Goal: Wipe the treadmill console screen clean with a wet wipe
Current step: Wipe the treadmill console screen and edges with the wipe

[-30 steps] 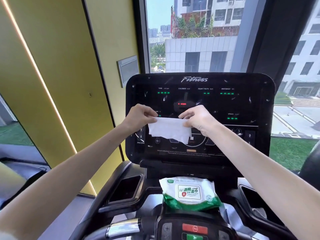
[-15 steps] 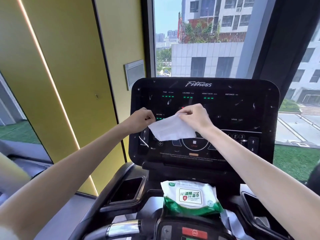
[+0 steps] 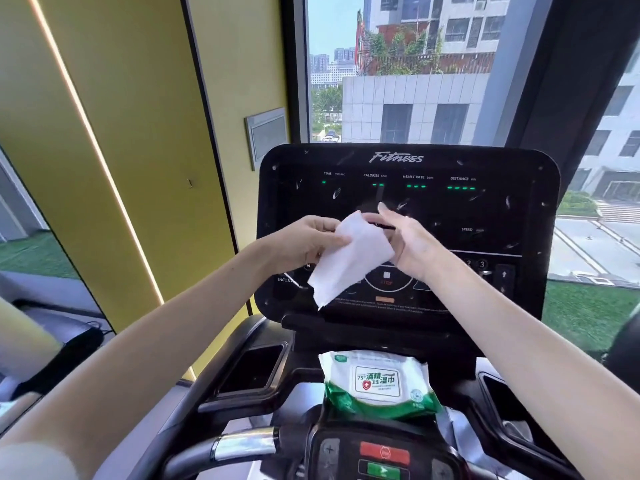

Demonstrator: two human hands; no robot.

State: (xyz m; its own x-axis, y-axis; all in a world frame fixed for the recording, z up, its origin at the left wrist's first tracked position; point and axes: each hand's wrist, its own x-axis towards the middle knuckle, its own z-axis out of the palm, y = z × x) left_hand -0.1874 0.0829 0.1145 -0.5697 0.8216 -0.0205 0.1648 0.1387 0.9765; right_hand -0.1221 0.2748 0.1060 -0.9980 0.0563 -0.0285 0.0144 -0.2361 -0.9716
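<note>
I hold the wet wipe [image 3: 349, 261] in the air in front of the treadmill console screen [image 3: 485, 216], before its lower middle part. I cannot tell if it touches the glass. My left hand [image 3: 306, 244] has the fingers curled and pinches the upper left edge of the wipe. My right hand [image 3: 414, 244] is opened, with the fingers almost straight and pointing up. Its palm side touches the right edge of the wipe. I cannot tell if the thumb holds the wipe from behind. The wipe is white and partly folded, with 1 corner hanging down. The screen is dark, with small green lights in 4 groups near the top and many pale smears. Below it lies a green and white pack of wipes [image 3: 377, 382]. Nearer to me are 1 red button [image 3: 384, 452] and 1 green button [image 3: 381, 470].
</note>
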